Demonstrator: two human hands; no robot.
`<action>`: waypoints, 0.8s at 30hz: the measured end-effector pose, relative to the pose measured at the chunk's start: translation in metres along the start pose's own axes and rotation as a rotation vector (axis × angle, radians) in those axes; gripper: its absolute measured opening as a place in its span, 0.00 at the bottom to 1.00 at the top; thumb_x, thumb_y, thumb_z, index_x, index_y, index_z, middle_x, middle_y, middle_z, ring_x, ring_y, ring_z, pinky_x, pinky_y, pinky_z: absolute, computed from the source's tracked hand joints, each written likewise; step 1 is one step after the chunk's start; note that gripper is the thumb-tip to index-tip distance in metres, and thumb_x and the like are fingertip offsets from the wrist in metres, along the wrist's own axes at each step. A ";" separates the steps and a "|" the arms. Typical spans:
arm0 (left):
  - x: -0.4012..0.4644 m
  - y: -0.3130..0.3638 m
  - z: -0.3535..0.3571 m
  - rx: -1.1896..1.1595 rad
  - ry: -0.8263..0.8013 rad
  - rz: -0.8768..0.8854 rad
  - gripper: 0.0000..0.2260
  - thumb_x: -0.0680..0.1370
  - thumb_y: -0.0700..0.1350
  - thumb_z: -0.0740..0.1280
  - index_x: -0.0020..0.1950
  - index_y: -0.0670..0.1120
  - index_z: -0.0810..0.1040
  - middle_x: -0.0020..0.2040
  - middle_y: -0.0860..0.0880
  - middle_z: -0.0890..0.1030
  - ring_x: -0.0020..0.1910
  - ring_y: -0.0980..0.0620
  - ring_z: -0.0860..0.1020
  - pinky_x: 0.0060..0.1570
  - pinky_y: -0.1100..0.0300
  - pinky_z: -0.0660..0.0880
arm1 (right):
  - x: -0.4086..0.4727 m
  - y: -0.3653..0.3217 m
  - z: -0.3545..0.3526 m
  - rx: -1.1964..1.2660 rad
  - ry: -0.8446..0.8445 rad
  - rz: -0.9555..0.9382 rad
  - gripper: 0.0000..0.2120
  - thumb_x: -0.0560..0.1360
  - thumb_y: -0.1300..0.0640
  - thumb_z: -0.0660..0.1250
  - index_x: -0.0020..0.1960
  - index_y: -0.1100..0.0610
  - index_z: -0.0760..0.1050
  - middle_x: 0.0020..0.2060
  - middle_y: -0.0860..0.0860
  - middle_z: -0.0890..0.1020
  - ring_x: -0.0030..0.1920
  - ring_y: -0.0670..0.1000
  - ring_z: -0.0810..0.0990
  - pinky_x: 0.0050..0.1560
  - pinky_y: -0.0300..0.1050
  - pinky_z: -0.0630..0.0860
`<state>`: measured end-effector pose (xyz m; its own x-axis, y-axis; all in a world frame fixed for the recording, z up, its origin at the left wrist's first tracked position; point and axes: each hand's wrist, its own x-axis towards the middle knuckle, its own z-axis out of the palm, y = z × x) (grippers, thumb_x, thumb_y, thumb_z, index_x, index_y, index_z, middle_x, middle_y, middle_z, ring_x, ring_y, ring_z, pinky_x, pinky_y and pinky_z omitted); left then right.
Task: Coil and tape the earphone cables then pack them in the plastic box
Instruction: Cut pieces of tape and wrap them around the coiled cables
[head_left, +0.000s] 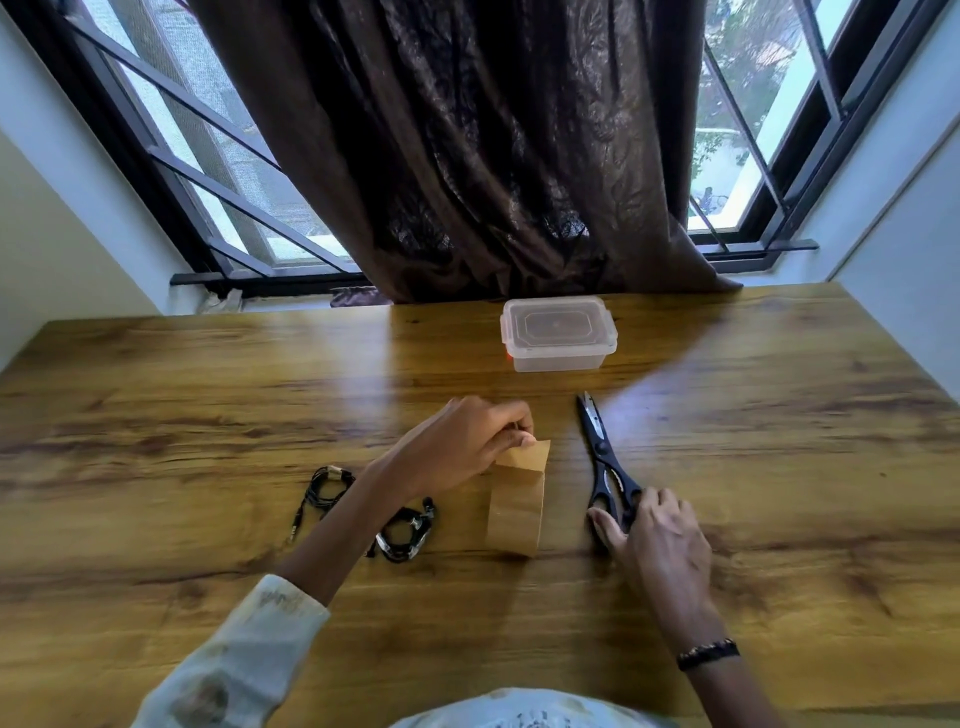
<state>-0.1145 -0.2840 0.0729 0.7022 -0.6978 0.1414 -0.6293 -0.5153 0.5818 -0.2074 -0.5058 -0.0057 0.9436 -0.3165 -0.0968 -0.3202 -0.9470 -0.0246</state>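
Fingertips of the left hand (470, 441) pinch the loose end of the brown tape (517, 501), pulled up from the roll, which stands on edge on the wooden table (208, 374). The other fingers of that hand are curled over the strip. The right hand (655, 540) rests on the handles of the black scissors (605, 462), thumb laid along the near handle, fingers loosely bent over the far one; whether any finger passes through a loop cannot be told. The scissor blades are closed and point away toward the window. Two coiled earphone cables lie on the table left of the tape: one (324, 486) farther left, one (408, 532) just beside the left forearm, partly hidden by it. The plastic box (558, 335), lid on, sits at the far side of the table, near the dark curtain (493, 145).
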 end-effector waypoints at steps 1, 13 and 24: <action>0.000 0.000 0.000 -0.004 0.003 -0.001 0.07 0.79 0.55 0.58 0.48 0.55 0.72 0.35 0.53 0.78 0.32 0.55 0.77 0.31 0.56 0.76 | 0.001 -0.001 -0.001 0.046 -0.005 0.002 0.24 0.78 0.38 0.58 0.60 0.57 0.72 0.53 0.52 0.77 0.51 0.49 0.73 0.51 0.39 0.72; -0.003 0.000 -0.001 -0.035 0.018 -0.001 0.08 0.79 0.54 0.58 0.49 0.53 0.74 0.36 0.52 0.79 0.32 0.54 0.77 0.32 0.54 0.76 | 0.011 -0.008 -0.005 0.066 -0.011 0.051 0.20 0.78 0.43 0.62 0.59 0.58 0.73 0.52 0.53 0.77 0.50 0.51 0.76 0.43 0.40 0.69; -0.005 -0.001 -0.001 -0.047 0.011 -0.007 0.08 0.79 0.55 0.58 0.49 0.54 0.73 0.37 0.52 0.79 0.33 0.53 0.78 0.33 0.51 0.77 | 0.024 0.015 -0.021 0.341 -0.180 -0.023 0.11 0.77 0.51 0.65 0.47 0.60 0.75 0.44 0.56 0.80 0.45 0.57 0.79 0.42 0.47 0.71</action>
<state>-0.1166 -0.2796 0.0727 0.7102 -0.6886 0.1462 -0.6083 -0.4958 0.6198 -0.1881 -0.5291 0.0124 0.9307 -0.2525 -0.2646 -0.3375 -0.8719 -0.3549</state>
